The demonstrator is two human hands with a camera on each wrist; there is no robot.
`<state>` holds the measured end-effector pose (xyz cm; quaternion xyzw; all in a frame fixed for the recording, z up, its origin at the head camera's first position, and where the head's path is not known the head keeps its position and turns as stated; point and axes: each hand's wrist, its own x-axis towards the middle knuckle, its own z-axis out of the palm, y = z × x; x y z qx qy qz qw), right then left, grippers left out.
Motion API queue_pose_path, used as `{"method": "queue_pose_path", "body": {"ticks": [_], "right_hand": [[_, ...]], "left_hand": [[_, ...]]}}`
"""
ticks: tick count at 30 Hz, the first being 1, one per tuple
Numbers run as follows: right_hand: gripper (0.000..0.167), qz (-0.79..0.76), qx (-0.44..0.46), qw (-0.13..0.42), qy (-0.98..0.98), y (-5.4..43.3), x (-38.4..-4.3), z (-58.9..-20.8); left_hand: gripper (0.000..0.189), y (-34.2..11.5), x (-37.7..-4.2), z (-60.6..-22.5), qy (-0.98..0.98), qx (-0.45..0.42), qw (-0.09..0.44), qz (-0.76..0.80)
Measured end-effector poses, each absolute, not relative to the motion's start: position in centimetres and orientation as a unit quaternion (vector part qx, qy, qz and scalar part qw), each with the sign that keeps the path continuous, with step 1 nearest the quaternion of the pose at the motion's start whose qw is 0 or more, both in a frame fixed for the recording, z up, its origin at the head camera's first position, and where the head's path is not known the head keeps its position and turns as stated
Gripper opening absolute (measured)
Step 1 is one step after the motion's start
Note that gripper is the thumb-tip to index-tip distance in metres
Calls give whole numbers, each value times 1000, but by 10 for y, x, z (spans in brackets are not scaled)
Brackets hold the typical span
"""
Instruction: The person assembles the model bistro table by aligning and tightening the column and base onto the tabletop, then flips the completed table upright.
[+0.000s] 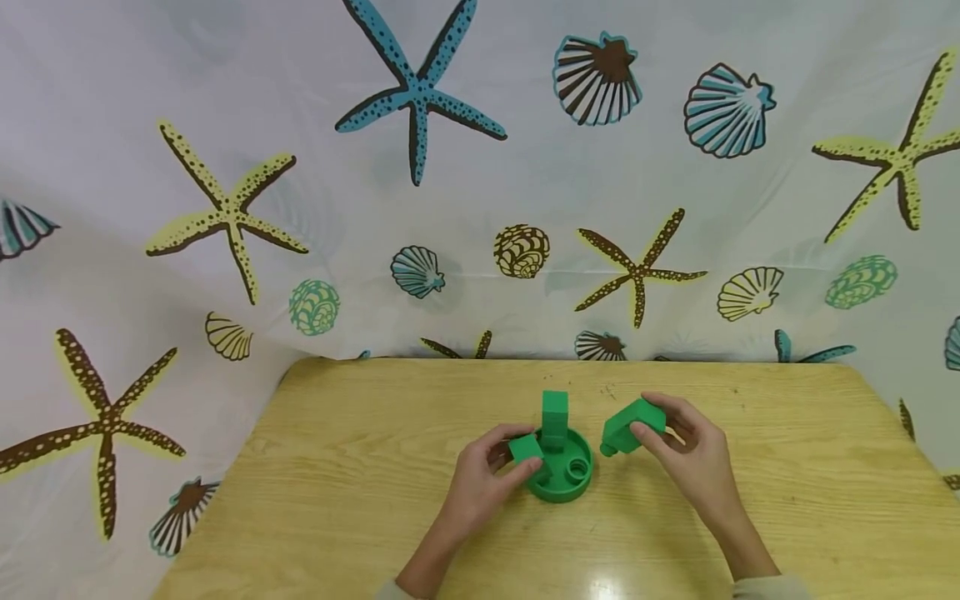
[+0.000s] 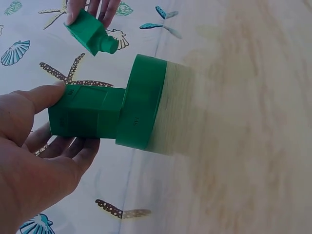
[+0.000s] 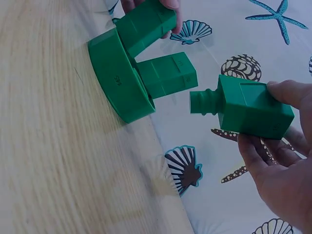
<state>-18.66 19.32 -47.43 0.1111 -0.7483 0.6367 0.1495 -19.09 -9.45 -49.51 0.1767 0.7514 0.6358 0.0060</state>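
A round green holder stands on the wooden table and has a ring-shaped socket at its right. My left hand grips a square green bottle between thumb and fingers; its lower end is down inside the holder. Another square green bottle stands upright at the back of the holder, with no hand on it. Off to the holder's right, my right hand holds a third green bottle by its base end. That bottle is tilted, its ridged neck pointing down toward the holder.
The wooden table spreads out on both sides of the holder. Behind its far edge hangs a white cloth printed with starfish and shells, which also covers the left and right sides.
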Motion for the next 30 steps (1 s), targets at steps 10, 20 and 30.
{"method": "queue_pose_path", "body": {"ticks": [10, 20, 30], "right_hand": [[41, 650, 143, 128, -735, 176, -187, -482], [40, 655, 153, 116, -731, 162, -187, -492], [41, 648, 161, 109, -736, 153, -185, -497]], "left_hand": [[39, -94, -191, -494, 745, 175, -3, 644], [39, -95, -190, -497, 735, 173, 4, 655], [38, -95, -190, -496, 737, 172, 8, 654]]}}
